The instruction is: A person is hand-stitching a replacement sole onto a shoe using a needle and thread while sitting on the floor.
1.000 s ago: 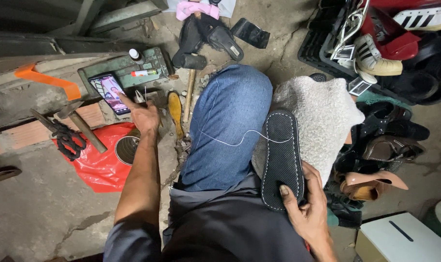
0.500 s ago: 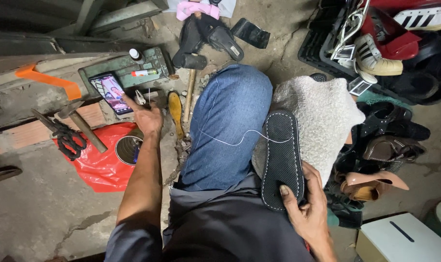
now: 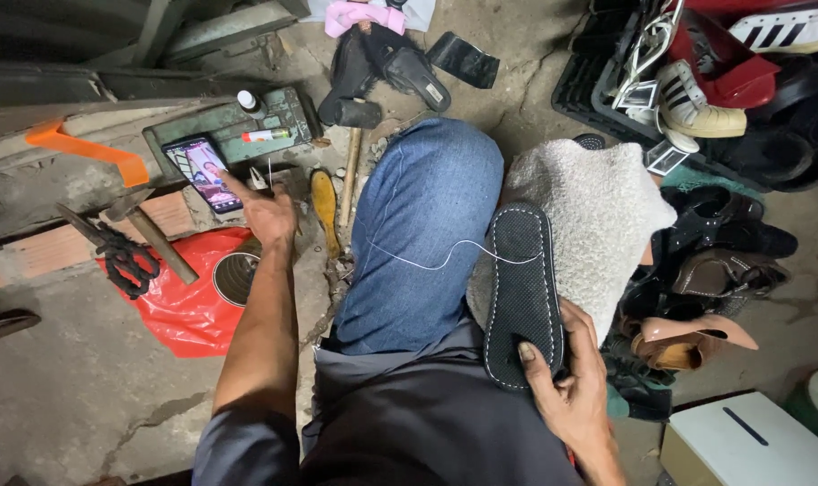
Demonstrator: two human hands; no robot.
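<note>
My left hand point(image 3: 267, 214) reaches out to the left and holds nothing. Its index finger touches the lit screen of a phone point(image 3: 202, 173) that leans on a green metal block point(image 3: 278, 115). My right hand point(image 3: 566, 378) grips the heel end of a black shoe sole point(image 3: 520, 286), which lies sole-up on my lap beside my jeans-clad knee point(image 3: 427, 225). A white thread point(image 3: 445, 259) runs from the sole's stitched edge across the jeans. A grey fuzzy cloth point(image 3: 602, 211) lies under the sole.
A hammer point(image 3: 350, 135), a yellow-handled tool point(image 3: 324, 209), a red plastic bag point(image 3: 188, 310), a tin can point(image 3: 236, 277) and black pliers point(image 3: 125, 261) lie at the left. Piled shoes point(image 3: 697, 99) and sandals point(image 3: 697, 270) fill the right. A white box point(image 3: 742, 441) stands at the lower right.
My left hand has shifted slightly at the phone, with the index finger now on its screen. My right hand and the sole have stayed still.
</note>
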